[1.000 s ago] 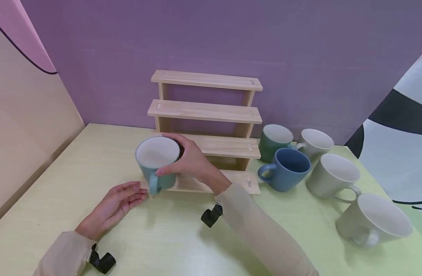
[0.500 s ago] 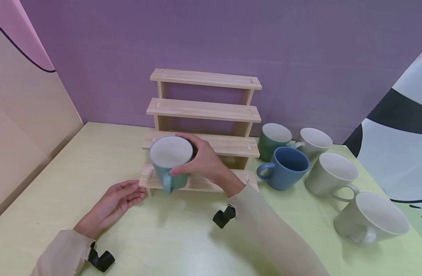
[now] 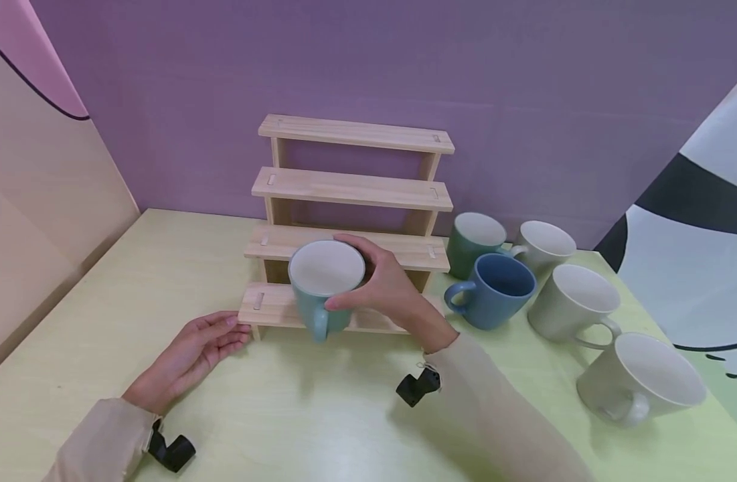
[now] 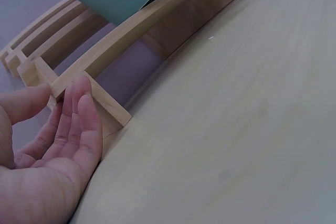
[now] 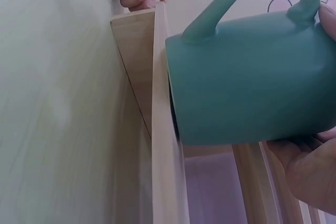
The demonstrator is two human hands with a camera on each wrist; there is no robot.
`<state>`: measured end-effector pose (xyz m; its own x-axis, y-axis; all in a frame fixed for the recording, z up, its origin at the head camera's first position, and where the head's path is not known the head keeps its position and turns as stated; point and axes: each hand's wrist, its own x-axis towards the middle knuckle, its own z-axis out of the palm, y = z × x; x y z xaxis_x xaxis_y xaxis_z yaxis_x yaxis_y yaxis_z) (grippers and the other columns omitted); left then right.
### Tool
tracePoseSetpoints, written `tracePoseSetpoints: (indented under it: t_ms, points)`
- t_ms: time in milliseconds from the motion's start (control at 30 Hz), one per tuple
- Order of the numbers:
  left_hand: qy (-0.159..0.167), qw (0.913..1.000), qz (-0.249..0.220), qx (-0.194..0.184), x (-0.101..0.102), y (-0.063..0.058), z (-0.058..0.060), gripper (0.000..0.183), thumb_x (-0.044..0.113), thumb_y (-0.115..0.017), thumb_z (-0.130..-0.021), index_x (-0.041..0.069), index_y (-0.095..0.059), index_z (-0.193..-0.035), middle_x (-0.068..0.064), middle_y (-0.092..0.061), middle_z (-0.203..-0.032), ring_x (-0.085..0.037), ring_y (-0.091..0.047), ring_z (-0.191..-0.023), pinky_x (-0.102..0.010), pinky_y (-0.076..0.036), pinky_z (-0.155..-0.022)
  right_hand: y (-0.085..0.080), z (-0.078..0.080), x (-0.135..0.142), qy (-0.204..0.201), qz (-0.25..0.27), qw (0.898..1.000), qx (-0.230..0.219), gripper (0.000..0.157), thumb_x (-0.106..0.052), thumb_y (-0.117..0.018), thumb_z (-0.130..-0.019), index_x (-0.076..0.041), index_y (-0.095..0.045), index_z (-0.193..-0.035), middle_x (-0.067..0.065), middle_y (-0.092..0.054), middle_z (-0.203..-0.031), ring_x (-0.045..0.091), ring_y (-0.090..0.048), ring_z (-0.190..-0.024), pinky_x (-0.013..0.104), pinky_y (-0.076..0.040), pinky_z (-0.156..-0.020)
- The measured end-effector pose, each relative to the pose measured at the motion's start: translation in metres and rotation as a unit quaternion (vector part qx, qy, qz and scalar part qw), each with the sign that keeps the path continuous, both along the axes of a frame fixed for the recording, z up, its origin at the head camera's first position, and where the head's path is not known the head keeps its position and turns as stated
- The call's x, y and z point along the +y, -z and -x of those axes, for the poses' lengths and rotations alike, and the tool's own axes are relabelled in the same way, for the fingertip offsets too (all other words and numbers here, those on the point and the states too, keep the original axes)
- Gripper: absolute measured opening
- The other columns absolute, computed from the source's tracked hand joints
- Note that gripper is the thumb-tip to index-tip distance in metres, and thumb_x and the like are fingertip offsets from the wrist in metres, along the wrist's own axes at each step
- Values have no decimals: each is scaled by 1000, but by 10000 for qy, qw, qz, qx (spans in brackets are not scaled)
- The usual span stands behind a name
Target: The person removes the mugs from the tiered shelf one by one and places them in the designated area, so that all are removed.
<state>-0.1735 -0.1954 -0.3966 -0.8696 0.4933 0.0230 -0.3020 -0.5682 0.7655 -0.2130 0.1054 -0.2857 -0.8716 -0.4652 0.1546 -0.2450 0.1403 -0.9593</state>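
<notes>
My right hand (image 3: 389, 288) grips a teal mug (image 3: 320, 310) round its upper side, thumb near the handle and fingers at the far side. White inside, the mug has its handle pointing toward me. It stands at the lowest board of a tiered wooden shelf (image 3: 350, 184); in the right wrist view the teal mug (image 5: 252, 82) has its base close against that board, though I cannot tell if its weight rests there. At the board's left end, my left hand (image 3: 193, 358) pinches the corner, with the thumb above and fingertips beside the leg (image 4: 107, 100).
Right of the shelf stand a green mug (image 3: 464, 249), a blue mug (image 3: 493, 301) and several white mugs, among them the nearest white mug (image 3: 609, 385). A purple wall (image 3: 368, 60) rises behind the pale table (image 3: 320, 415).
My right hand has carried the teal mug to the right along the lowest board, from its left end toward its middle. The left hand stays at the board's corner.
</notes>
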Motion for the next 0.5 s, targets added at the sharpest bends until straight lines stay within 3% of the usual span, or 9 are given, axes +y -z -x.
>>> tracePoseSetpoints:
  t_ms: [267,500]
  points:
    - [172,9995,-264,95,-2,1,0,28,2,-35,-103,3,-62,-108,-11,-70,-103,-17,-68,-96,-24,-55,-89,-2,-6,26,168,-46,9998,-2,91,-11,-90,-61,-12,-45,-139,13,-49,-136,33,-52,-117,45,-50,-96]
    - [189,9995,-192,182,-2,2,0,29,2,-34,-103,3,-63,-108,-10,-71,-103,-16,-68,-95,-23,-55,-88,-3,-15,56,559,-439,9975,41,88,-5,-86,-66,-13,-42,-141,12,-47,-138,34,-51,-120,47,-48,-99]
